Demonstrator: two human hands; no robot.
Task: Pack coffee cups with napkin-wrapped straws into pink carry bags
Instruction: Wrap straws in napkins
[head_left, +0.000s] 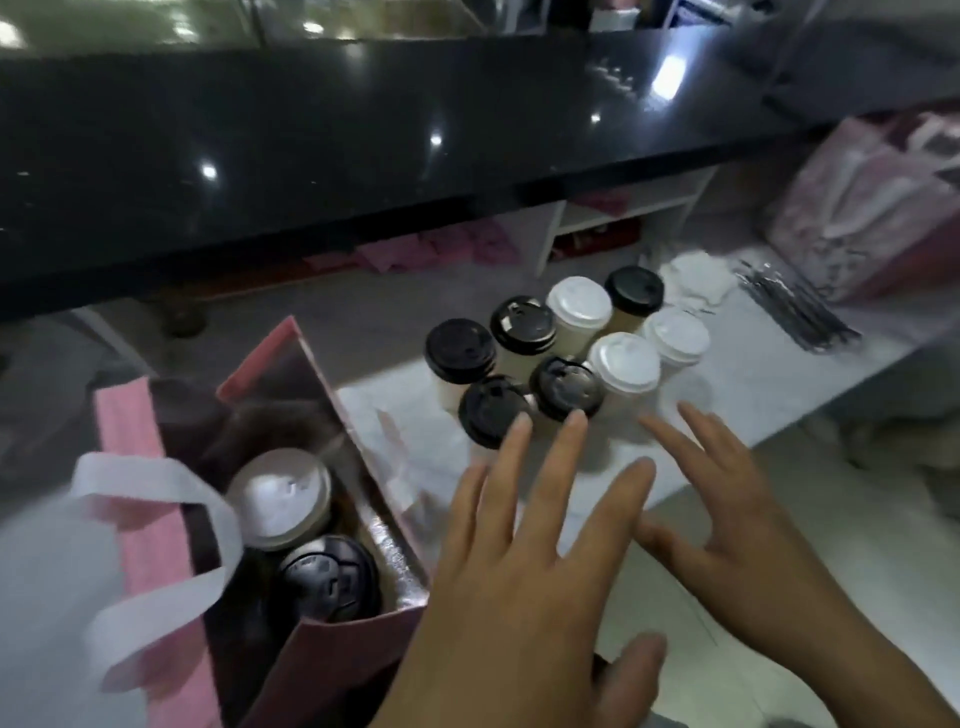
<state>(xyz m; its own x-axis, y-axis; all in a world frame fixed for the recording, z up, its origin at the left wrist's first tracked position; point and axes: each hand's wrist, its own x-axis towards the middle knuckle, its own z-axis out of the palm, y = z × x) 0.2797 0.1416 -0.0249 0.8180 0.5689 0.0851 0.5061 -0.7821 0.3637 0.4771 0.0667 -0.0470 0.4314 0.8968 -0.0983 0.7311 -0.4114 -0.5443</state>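
Note:
An open pink carry bag with white ribbon handles stands at the lower left. Inside it sit a white-lidded cup and a black-lidded cup. Several more cups with black and white lids stand grouped on the white counter. My left hand hovers with fingers spread beside the bag, its fingertips near the closest black lids. My right hand is spread flat just right of the group, holding nothing. White napkins and wrapped straws lie at the far right.
A black glossy counter ledge overhangs the back. More pink bags are stacked at the upper right, and folded pink ones lie under the ledge. The white counter edge runs diagonally below my right hand.

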